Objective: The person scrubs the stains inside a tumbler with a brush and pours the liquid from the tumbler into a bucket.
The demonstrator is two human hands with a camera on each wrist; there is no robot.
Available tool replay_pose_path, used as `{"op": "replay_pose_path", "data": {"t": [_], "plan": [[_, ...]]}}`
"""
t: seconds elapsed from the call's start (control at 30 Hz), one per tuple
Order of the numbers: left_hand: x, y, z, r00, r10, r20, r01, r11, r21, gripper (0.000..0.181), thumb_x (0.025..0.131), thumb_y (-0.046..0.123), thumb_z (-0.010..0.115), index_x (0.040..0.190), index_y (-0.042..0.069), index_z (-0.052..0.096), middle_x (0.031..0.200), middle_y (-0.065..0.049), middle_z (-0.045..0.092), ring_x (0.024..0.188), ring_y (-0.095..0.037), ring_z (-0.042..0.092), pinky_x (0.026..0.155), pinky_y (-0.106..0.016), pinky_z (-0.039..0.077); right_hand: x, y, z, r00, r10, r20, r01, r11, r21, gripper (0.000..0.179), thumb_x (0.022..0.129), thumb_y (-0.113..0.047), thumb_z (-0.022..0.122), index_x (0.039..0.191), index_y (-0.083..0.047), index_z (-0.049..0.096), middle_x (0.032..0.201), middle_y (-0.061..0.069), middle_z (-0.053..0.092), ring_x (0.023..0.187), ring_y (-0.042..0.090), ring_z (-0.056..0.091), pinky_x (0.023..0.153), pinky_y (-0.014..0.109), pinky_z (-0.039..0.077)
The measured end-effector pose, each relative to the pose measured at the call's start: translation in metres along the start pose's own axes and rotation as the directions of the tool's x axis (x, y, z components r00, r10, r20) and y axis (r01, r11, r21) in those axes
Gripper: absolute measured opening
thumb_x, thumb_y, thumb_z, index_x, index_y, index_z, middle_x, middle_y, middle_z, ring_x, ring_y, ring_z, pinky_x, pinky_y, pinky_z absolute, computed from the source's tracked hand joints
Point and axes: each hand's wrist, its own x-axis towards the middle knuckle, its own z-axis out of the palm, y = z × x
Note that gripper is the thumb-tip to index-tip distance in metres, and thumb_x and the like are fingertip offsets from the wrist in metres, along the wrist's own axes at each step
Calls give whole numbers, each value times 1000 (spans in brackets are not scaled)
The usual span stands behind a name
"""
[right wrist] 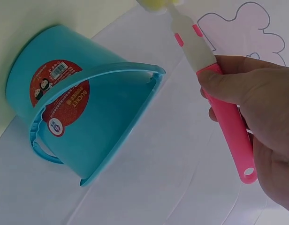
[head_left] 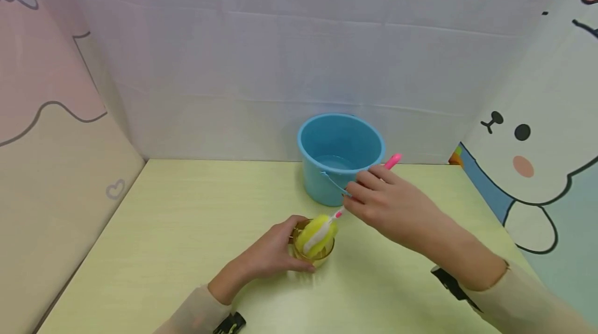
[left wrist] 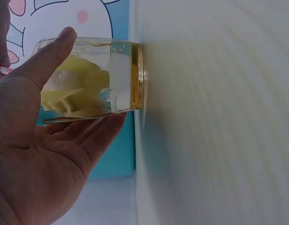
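An amber-tinted glass cup stands upright on the table, and my left hand grips it round its side, thumb on one side and fingers on the other. In the left wrist view the cup shows the yellow sponge head inside it. My right hand holds a cup brush by its pink handle. The brush's yellow and white sponge head sits in the cup's mouth, with the handle slanting up to the right.
Behind the hands stands a light blue bucket near the back of the table, its handle hanging at the front. A red label is on its side. A pale curtain rises behind the table, with printed cartoon panels left and right.
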Motion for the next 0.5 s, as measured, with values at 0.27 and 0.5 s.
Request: {"op": "replay_pose_path", "data": {"t": [0.27,0.5], "plan": [[1,0,1,1000,11,3,-11,1000,10,91,76,37,99,148,12,49,127,4,65,112,-12,63,100,-34,54,17,-10,2,998,-61,11,62,995,-74,31,84,-21,93,109,-11,76,95,4,59,95,26,50,94,37,47],[0,0,1,1000,0,2,0,1000,2,91,77,36,99,148,11,49,129,3,65,114,-14,64,100,-35,54,32,-15,6,993,-111,31,115,981,-159,28,86,-23,91,107,-13,76,93,5,59,96,27,51,94,38,44]]}}
